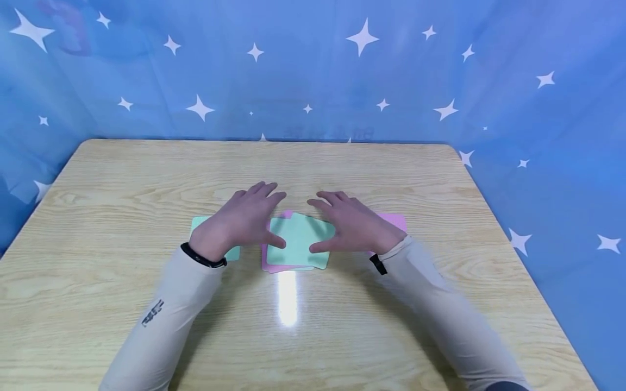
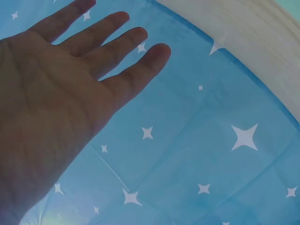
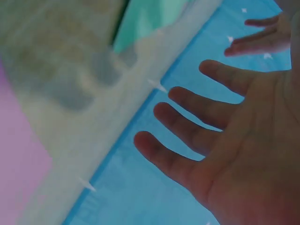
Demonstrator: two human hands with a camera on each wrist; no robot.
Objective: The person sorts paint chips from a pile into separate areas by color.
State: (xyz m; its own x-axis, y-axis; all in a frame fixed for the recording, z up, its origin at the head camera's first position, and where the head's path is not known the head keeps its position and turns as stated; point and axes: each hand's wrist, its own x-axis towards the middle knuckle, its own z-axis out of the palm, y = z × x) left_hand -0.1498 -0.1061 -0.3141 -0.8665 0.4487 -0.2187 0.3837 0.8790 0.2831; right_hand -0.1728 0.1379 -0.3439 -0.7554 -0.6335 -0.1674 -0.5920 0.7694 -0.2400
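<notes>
A small stack of mint-green and pink cards (image 1: 295,244) lies at the middle of the table, with mint green on top and pink edges showing below. My left hand (image 1: 244,217) is over the stack's left side, fingers spread and holding nothing. On the other side my right hand (image 1: 357,222) faces it, also spread and holding nothing. Partly hidden behind my left wrist is a mint-green card (image 1: 232,253). A pink card (image 1: 395,220) is largely covered by my right hand and wrist. Both wrist views show spread fingers with bare palms.
The wooden table (image 1: 313,336) has a bright light reflection in front of the stack. A blue curtain (image 1: 313,65) with white stars hangs behind and at the sides of it.
</notes>
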